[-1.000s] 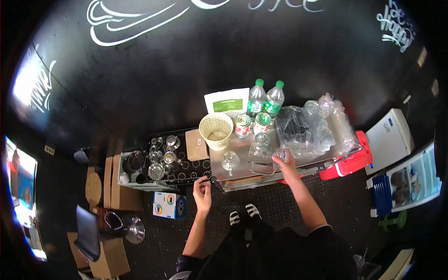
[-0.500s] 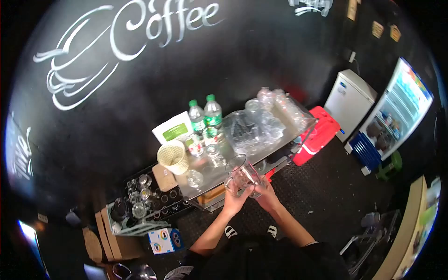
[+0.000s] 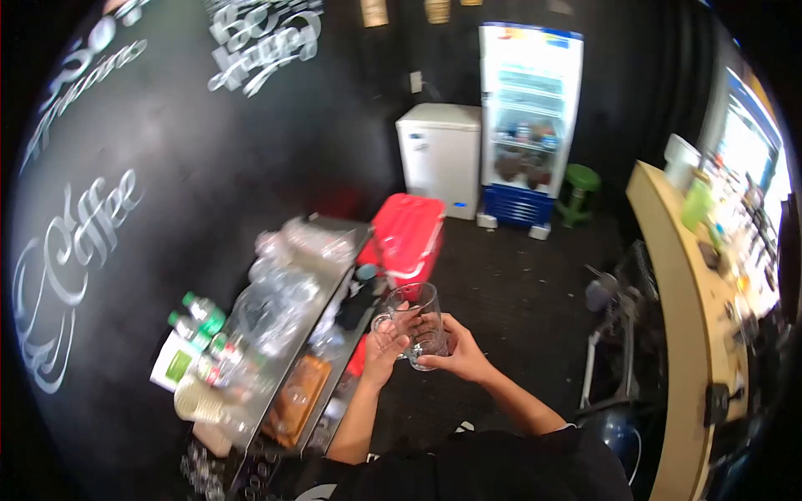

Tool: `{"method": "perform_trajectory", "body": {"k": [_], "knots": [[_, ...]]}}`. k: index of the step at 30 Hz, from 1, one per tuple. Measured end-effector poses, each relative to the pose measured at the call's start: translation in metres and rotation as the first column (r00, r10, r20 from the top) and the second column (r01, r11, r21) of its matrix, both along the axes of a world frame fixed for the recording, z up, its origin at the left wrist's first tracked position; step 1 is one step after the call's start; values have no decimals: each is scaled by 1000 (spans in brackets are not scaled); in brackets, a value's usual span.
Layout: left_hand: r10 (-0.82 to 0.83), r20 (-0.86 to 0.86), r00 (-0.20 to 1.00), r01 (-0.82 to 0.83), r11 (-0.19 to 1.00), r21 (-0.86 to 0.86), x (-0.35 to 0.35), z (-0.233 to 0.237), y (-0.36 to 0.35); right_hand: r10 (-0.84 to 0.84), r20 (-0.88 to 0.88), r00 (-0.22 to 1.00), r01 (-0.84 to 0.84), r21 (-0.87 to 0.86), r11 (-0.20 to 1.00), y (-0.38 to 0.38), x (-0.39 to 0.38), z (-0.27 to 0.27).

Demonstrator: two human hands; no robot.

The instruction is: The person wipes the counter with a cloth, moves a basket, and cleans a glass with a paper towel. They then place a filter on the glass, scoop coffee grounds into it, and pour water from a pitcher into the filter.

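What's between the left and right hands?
A clear glass mug, open end up, sits between the left hand and the right hand, as the head view shows.

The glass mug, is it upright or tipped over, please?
Upright, leaning slightly: the glass mug has its rim above its base, between the left hand and right hand.

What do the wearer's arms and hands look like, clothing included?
Left hand and right hand: bare, no gloves. Forearms bare too. Black top with black sleeves ending near the elbows; the right one has a thin pale edge. No markings readable.
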State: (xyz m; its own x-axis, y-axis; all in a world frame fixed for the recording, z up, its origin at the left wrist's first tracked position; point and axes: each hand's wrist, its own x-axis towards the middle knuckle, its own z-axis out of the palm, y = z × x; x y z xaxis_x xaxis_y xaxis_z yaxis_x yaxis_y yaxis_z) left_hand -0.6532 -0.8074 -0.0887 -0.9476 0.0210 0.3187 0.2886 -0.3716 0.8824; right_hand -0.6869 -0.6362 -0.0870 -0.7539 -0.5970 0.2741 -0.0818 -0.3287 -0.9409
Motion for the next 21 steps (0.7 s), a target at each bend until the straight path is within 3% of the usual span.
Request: {"method": "perform_trajectory", "body": {"k": [6, 10, 13, 18, 21], "knots": [[-206, -76, 976, 204, 978, -35, -74, -10, 131, -459, -60, 886, 453, -91, 887, 120, -18, -8], [-442, -70, 894, 446, 894, 38, -109, -15, 203, -605, -29, 796, 602, -57, 796, 188, -15, -9], [-536, -75, 841, 530, 844, -85, -129, -11, 259, -743, -9, 669, 739, -100, 666, 229, -17, -17], [-702, -24, 712, 698, 711, -88, -182, -19, 337, -856, 40, 515, 855, -83, 511, 287, -43, -16], [-760, -46, 648, 757, 650, -64, -227, -22, 380, -922, -28, 386, 919, -78, 387, 318, -77, -21]]}}
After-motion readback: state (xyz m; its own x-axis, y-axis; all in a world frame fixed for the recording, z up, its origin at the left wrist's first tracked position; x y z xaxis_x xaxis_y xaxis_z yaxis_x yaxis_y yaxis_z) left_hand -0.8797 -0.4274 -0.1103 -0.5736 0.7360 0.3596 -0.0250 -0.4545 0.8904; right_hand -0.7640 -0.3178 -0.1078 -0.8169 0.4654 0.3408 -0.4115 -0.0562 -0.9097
